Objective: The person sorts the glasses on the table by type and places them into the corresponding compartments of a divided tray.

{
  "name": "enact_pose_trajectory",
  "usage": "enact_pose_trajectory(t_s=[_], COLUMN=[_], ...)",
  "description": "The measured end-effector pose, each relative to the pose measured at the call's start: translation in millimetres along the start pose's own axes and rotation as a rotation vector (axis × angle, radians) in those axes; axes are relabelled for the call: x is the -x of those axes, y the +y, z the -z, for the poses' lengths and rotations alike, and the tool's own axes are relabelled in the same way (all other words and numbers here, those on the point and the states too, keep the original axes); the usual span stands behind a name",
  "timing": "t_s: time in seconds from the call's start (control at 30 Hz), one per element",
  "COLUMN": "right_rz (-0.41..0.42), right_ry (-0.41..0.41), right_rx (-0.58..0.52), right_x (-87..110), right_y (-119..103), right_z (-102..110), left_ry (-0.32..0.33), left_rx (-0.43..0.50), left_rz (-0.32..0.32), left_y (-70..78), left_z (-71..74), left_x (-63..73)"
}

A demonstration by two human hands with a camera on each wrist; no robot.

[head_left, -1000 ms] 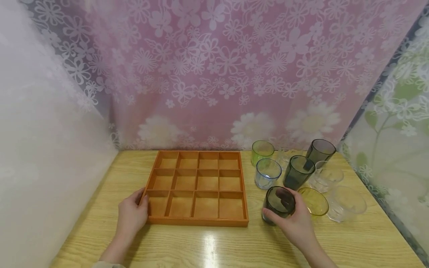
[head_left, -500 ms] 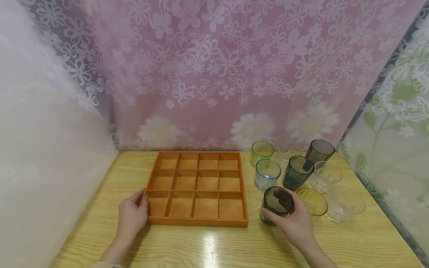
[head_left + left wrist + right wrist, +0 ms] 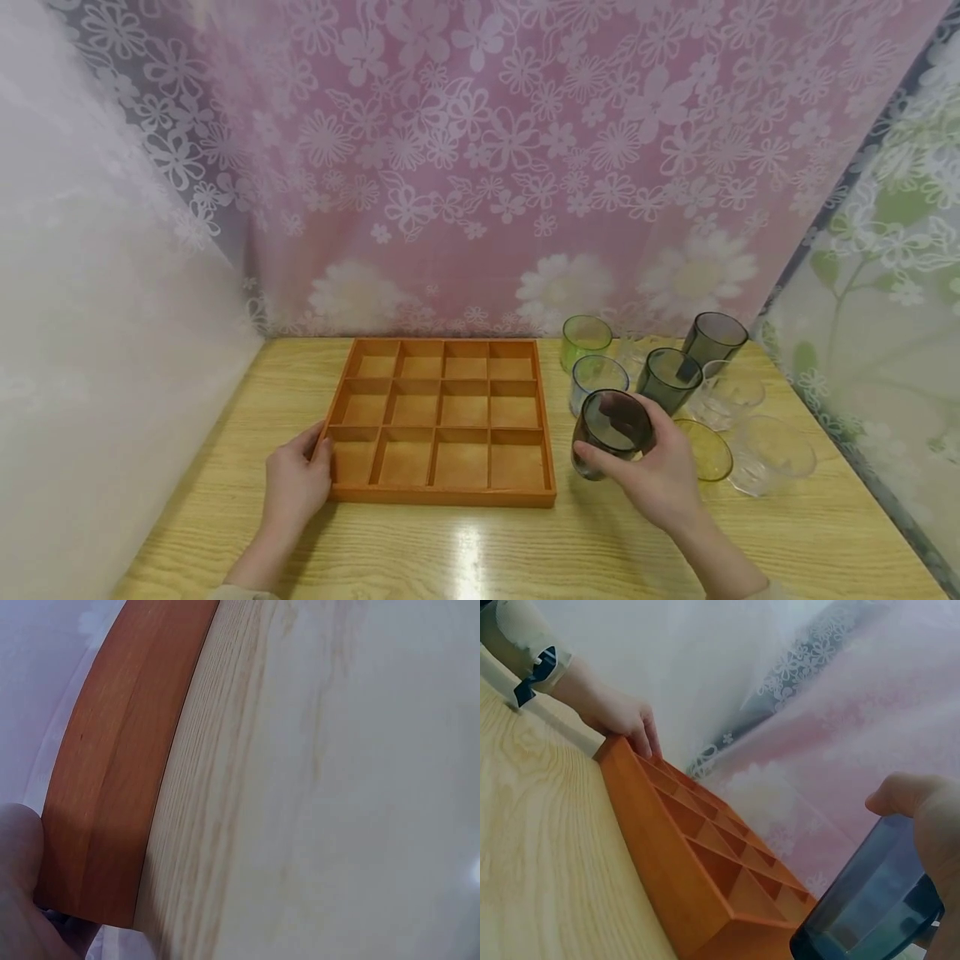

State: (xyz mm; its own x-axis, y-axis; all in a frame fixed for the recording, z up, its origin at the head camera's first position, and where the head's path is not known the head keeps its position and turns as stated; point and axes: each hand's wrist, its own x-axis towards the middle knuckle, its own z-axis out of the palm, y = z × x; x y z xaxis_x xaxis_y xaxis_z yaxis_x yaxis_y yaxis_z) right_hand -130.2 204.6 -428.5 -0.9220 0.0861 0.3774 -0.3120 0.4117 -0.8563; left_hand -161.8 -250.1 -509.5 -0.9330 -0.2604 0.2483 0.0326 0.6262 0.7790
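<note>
My right hand (image 3: 660,475) grips a dark grey glass (image 3: 611,425) with the thumb on its near side and the fingers round the far side. The glass is lifted off the table and stands nearly upright, right of the wooden tray. In the right wrist view the glass (image 3: 874,885) is bluish and see-through, with the thumb near its rim. My left hand (image 3: 296,475) holds the front left corner of the orange-brown divided wooden tray (image 3: 442,498). The tray's compartments hold nothing. In the left wrist view the tray's side wall (image 3: 127,757) runs up from the fingers.
Behind the held glass stand a blue-rimmed glass (image 3: 588,379), a green glass (image 3: 587,337) and two more dark glasses (image 3: 667,379). To the right are a yellow glass (image 3: 708,454) and several clear glasses (image 3: 772,454). A pink floral curtain (image 3: 450,167) hangs behind the table.
My right hand has raised the dark grey glass off the table and carried it slightly left, so it now overlaps the blue-rimmed glass. The left hand and the tray have stayed put.
</note>
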Motion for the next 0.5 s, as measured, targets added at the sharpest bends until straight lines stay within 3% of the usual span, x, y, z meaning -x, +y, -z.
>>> enact_pose_trajectory(t_s=[0.33, 0.5], right_rz=[0.029, 0.088], right_ry=[-0.106, -0.158], right_rx=[-0.013, -0.075], right_x=[-29.6, -46.0], right_y=[-14.1, -21.1], right_z=[-11.7, -22.2], left_ry=[-0.009, -0.02], left_rx=[0.014, 0.025], left_rz=[0.016, 0.017], left_y=[2.6, 4.5], left_z=[0.7, 1.7], left_x=[1.2, 1.7])
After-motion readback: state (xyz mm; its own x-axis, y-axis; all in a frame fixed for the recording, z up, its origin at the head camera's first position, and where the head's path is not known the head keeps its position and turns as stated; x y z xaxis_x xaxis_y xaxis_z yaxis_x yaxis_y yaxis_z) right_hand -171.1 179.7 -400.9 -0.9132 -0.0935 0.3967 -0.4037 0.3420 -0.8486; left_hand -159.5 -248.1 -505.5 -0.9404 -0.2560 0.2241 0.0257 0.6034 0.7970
